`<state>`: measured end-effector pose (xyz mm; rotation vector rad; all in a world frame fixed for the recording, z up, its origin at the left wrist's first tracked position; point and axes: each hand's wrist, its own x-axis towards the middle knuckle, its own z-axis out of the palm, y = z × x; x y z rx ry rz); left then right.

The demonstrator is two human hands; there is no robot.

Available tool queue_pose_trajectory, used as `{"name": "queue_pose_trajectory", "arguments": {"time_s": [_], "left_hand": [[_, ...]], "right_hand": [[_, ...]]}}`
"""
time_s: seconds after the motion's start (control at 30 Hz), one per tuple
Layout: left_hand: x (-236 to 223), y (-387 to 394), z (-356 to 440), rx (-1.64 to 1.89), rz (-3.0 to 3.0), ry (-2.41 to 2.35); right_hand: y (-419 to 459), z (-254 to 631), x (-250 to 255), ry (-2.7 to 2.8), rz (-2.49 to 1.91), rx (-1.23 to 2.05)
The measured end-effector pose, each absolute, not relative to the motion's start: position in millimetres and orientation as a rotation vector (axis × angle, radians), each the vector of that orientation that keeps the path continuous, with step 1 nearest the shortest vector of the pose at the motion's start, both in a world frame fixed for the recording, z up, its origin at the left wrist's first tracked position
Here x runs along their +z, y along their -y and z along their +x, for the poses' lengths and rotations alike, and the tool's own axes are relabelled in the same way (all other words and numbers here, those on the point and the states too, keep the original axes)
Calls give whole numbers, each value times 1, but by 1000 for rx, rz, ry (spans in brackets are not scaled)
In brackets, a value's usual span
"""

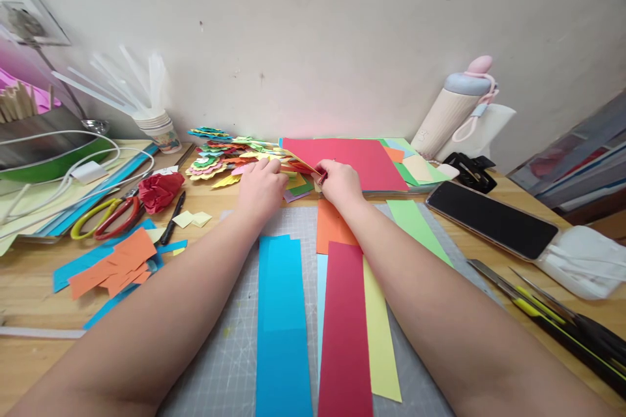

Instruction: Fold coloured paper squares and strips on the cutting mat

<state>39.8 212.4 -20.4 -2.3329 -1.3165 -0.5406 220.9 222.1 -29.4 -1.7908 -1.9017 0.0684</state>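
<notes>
Both my arms reach forward over a grey cutting mat [229, 358]. My right hand [341, 184] is closed, pinching the corner of a small stack of coloured paper sheets [300, 166] at the mat's far edge. My left hand [261, 186] rests on the same stack, fingers curled over it. On the mat between my forearms lie long paper strips: blue [282, 319], red [345, 332], yellow [381, 339], orange [330, 225] and light green [415, 221]. Beyond my hands lie a large red sheet [362, 159] and a pile of scalloped paper flowers [215, 153].
At the left are scissors [110, 215], crumpled red paper [160, 190], a black pen [173, 218], orange and blue scraps [115, 267], cables and paper cups [159, 127]. At the right are a phone [491, 218], a bottle [452, 107], tissues [581, 260] and craft knives [548, 313].
</notes>
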Motion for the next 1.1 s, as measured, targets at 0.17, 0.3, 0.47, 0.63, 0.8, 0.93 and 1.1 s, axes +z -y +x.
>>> {"name": "queue_pose_trajectory", "arguments": {"time_s": [0.17,0.3,0.47,0.63,0.8,0.93,1.1], "left_hand": [[-21,-212,41,-526,-2345,1309],[-21,-213,42,-486,-2422,1244],[-25,-218,41,-387,-2557,1138],[-27,-218,41,-348,-2569,1120],[-29,-217,45,-370,-2570,1109],[-31,-220,48,-414,-2552,1150],[-30,-220,48,-593,-2477,1300]], "right_hand": [[-223,221,-30,1906,-1791,55],[-223,221,-31,1912,-1787,40],[-223,221,-30,1924,-1788,27],[-224,221,-30,1926,-1793,17],[-224,221,-31,1924,-1789,6],[-223,221,-31,1922,-1789,8],[-223,221,-30,1916,-1787,23]]}}
